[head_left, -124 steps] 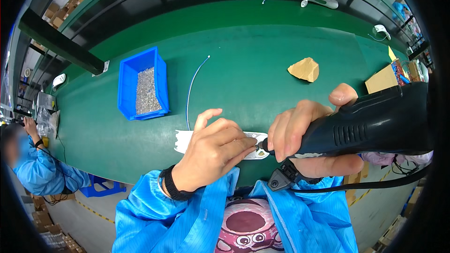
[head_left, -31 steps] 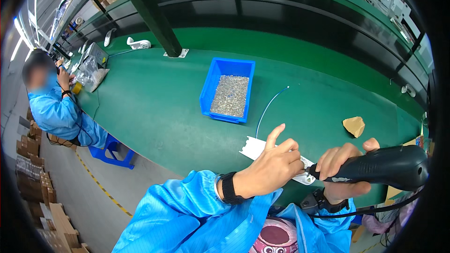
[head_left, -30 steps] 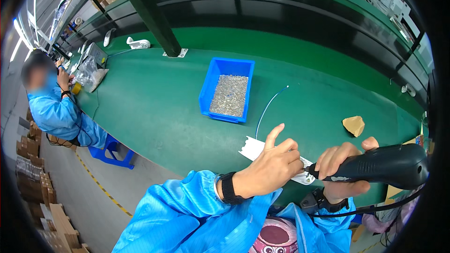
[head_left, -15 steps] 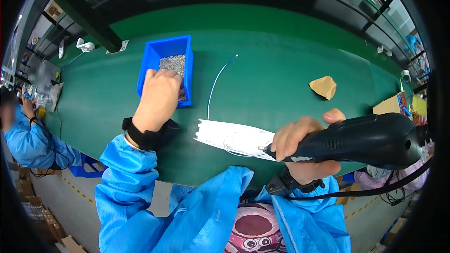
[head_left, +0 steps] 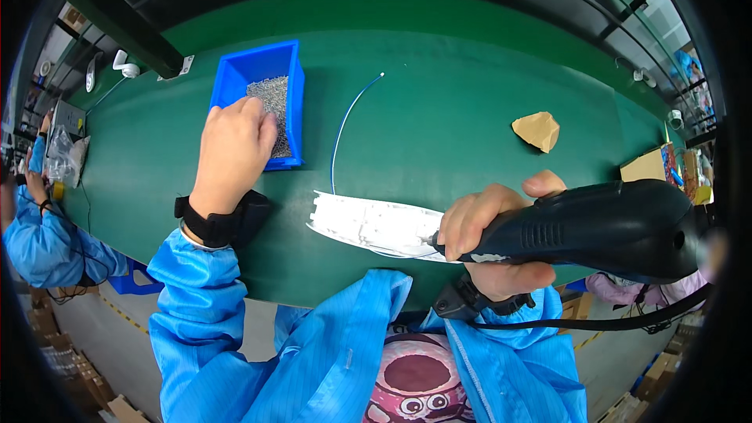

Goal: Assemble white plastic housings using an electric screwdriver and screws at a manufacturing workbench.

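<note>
My left hand (head_left: 233, 143) is over the near part of a blue plastic bin (head_left: 295, 110), its fingers curled down. Small silvery metal pieces, seemingly screws (head_left: 271, 92), lie heaped in this bin. The fingertips are mostly hidden, so whether they pinch a piece does not show. My right hand (head_left: 479, 223) is wrapped around a black electric screwdriver (head_left: 595, 227) lying nearly level, tip to the left. That tip meets the right end of a long white plastic housing (head_left: 368, 223) on the table. A thin blue wire (head_left: 337, 137) curves away from the housing's far side.
The green table (head_left: 439, 133) carries a torn piece of brown cardboard (head_left: 536, 131) at the right. A black cable (head_left: 580, 323) hangs across my right forearm. A green post (head_left: 117, 19) rises at the back left. Another person in blue sleeves (head_left: 47, 243) sits at the far left.
The whole view has shifted slightly. My left hand has moved a little left relative to the bin, its fingers still curled. The screwdriver stays against the white housing in my right hand.
</note>
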Tool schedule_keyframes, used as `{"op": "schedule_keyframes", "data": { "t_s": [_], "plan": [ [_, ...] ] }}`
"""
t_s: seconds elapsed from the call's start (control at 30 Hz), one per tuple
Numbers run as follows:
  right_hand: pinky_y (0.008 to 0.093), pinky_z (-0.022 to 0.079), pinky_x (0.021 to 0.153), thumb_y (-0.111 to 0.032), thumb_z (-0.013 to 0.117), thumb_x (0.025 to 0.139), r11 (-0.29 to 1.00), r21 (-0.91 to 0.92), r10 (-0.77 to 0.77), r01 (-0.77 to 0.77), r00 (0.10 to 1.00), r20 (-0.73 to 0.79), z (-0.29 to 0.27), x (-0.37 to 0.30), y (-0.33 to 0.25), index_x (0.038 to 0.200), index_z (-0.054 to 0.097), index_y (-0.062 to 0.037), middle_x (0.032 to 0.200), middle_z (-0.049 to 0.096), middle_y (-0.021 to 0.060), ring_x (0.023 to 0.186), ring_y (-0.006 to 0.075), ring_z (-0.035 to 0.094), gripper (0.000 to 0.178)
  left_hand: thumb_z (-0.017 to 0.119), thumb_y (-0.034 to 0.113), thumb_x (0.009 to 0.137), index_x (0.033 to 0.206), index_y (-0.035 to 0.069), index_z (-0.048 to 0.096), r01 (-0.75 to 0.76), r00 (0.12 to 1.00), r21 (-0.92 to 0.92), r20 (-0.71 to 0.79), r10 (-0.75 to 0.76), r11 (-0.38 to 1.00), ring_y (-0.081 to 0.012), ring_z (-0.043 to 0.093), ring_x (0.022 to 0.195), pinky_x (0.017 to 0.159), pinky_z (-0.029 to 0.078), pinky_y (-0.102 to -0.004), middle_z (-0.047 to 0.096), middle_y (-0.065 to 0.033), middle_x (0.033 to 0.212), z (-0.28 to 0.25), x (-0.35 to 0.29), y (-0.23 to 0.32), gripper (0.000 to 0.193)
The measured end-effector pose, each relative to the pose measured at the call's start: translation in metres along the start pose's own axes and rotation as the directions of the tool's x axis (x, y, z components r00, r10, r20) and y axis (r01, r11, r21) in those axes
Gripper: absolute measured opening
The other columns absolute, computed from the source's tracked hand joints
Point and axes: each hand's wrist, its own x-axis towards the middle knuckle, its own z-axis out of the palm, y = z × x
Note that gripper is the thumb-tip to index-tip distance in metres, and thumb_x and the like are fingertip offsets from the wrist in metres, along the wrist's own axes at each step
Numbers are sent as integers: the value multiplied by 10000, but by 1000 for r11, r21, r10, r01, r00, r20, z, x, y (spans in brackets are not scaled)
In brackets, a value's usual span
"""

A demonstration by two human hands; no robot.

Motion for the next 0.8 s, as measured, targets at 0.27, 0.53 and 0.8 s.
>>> {"op": "schedule_keyframes", "data": {
  "t_s": [0.27, 0.53, 0.8],
  "plan": [
    [280, 450, 424, -601, 467, 801, 997, 22, -75, 72, 987, 143, -9, 1, 7, 1187, 194, -60, 655, 522, 116, 435, 171, 509, 719, 623, 22, 708, 705, -48, 591, 313, 949, -441, 177, -260, 841, -124, 532, 491, 490, 430, -281, 576, -75, 572, -35, -1, 11, 77],
    [278, 451, 425, -596, 475, 798, 996, 41, -85, 82, 993, 86, -7, -1, 3, 1196, 190, -59, 665, 527, 121, 440, 174, 513, 726, 534, -23, 769, 800, -6, 487, -45, 982, -599, 122, 147, 799, -246, 491, 679, 618, 395, -308, 480, -102, 727, -44, -15, 70, 59],
    [286, 460, 444, -574, 511, 791, 1000, 6, 15, -16, 994, 112, -6, -4, 3, 1198, 189, -58, 689, 544, 135, 462, 190, 530, 732, 664, 19, 649, 766, 56, 559, -191, 940, -611, 112, 322, 768, -224, 513, 742, 619, 361, -334, 527, -42, 768, -16, -25, 97, 161]
  ]
}}
